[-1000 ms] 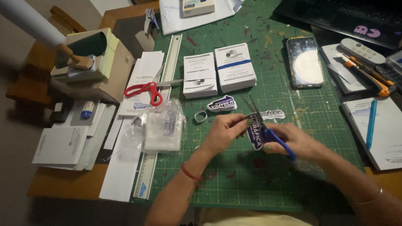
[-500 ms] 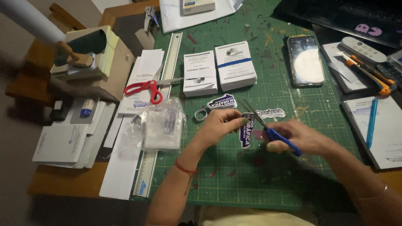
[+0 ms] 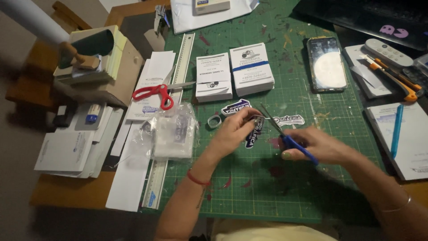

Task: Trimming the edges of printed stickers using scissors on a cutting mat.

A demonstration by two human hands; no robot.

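Note:
My left hand (image 3: 234, 129) pinches a dark printed sticker (image 3: 252, 135) over the green cutting mat (image 3: 267, 187). My right hand (image 3: 314, 145) grips blue-handled scissors (image 3: 285, 136), and their blades point up-left at the sticker's upper edge. Two cut-out stickers lie just beyond my hands, a dark one (image 3: 235, 107) and a white one (image 3: 290, 119). A small grey ring of tape (image 3: 214, 120) rests beside the dark one.
Two stacks of white cards (image 3: 214, 82) (image 3: 252, 68) sit behind the stickers. Red scissors (image 3: 156, 93), a metal ruler (image 3: 178, 80) and a clear plastic bag (image 3: 171, 131) lie left. A phone (image 3: 328, 63), utility knives (image 3: 392, 78) and a blue pen (image 3: 397, 129) lie right.
Both hands have shifted slightly left and up with the sticker. The sticker has turned in my left hand while the scissors stay at its edge.

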